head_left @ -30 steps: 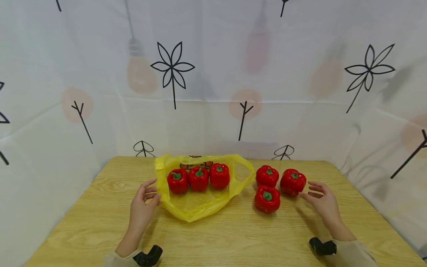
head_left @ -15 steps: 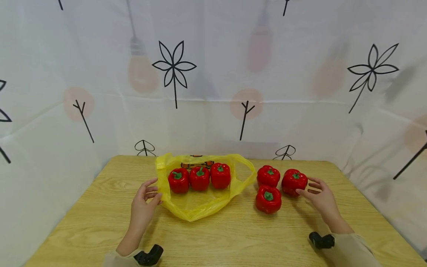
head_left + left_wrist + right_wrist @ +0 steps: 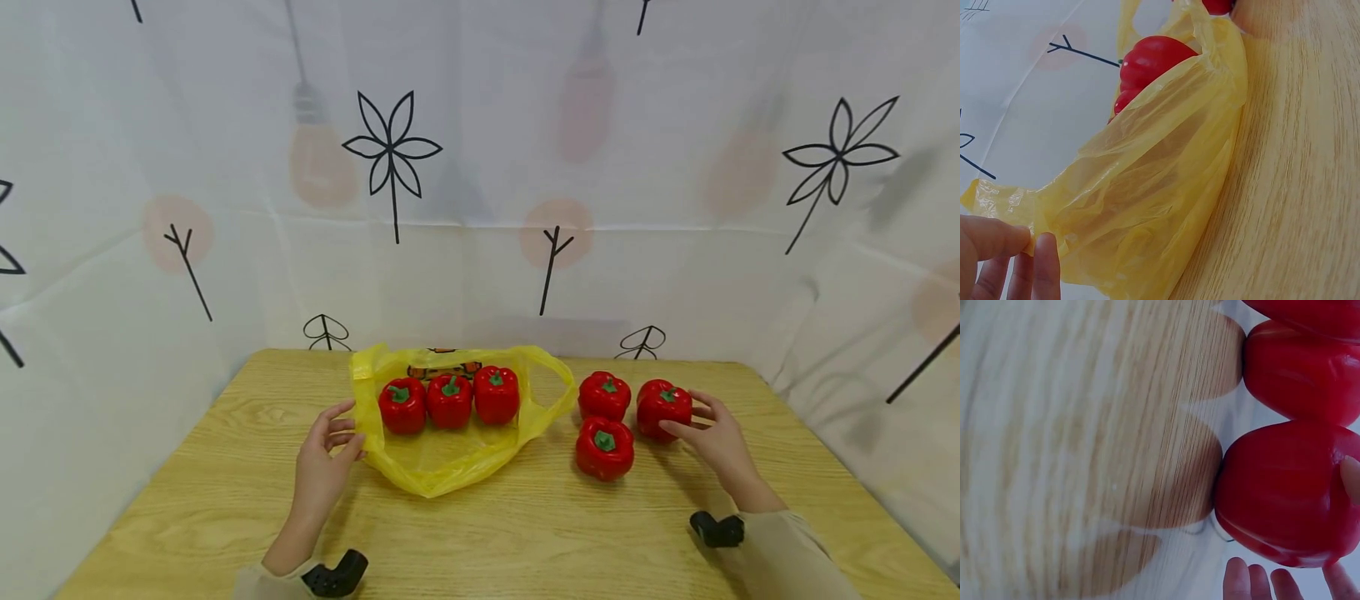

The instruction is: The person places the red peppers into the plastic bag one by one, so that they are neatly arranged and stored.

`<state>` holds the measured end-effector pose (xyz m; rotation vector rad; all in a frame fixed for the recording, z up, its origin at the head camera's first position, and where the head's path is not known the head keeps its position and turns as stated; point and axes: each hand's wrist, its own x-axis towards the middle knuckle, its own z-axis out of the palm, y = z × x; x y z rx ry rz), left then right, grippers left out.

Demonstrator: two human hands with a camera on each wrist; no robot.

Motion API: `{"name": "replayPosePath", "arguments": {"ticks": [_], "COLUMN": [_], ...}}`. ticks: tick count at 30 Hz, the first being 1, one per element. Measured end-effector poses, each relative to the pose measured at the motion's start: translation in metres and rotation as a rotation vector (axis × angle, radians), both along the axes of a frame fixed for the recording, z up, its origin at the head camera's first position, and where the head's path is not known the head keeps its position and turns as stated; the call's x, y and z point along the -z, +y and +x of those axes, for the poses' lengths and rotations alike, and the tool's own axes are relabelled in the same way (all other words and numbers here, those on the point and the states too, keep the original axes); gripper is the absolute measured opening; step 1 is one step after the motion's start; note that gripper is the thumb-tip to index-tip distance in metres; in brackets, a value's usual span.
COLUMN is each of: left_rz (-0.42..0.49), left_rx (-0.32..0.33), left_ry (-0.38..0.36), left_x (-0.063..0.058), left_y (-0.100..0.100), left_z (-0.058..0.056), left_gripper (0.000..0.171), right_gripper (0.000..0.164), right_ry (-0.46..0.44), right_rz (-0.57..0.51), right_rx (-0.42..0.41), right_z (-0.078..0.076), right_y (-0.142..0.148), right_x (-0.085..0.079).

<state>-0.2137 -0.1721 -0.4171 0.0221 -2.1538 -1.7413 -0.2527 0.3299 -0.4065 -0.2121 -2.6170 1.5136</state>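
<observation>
A yellow plastic bag [image 3: 450, 479] lies with its mouth towards me, and three red bell peppers sit in a row inside. My left hand [image 3: 327, 458] pinches the bag's left edge between thumb and fingers, as the left wrist view shows at the bag handle [image 3: 1007, 201]. To the right of the bag stand three more red bell peppers. My right hand [image 3: 716, 442] holds the rightmost bell pepper [image 3: 663, 412], thumb on its near side and fingers at its right side. In the right wrist view several fingertips [image 3: 1238, 581] show just below this pepper [image 3: 1285, 494].
Left of the held pepper stand a rear bell pepper [image 3: 603, 395] and a nearer one [image 3: 604, 450], close together. Everything is on a wooden table [image 3: 480, 550]. A white patterned cloth [image 3: 480, 283] hangs behind the table. Black devices are strapped at both wrists.
My right hand has moved left onto the rightmost bell pepper and now holds it; the pepper has tilted slightly. My left hand stays at the bag's edge.
</observation>
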Motion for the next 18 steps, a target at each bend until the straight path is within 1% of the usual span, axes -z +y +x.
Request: {"name": "replayPosePath", "arguments": {"ticks": [4,10,18], "left_rz": [-0.004,0.0,0.015], "left_rx": [-0.002,-0.005,0.001], "left_ry": [0.01,0.011,-0.021], "left_x": [0.0003,-0.0003,-0.001], "left_y": [0.0,0.0004,0.0002], "left_z": [0.0002,0.0,-0.0001], "left_gripper": [0.046,0.046,0.046], "right_gripper": [0.09,0.09,0.089], "right_ry": [0.001,0.025,0.041], "right_rz": [0.0,-0.003,-0.001], "right_rx": [0.007,0.047,0.041], "right_z": [-0.0021,-0.001,0.0052], "right_y": [-0.0009,-0.0025,-0.0026], "right_x": [0.0005,0.0033,0.0028]}}
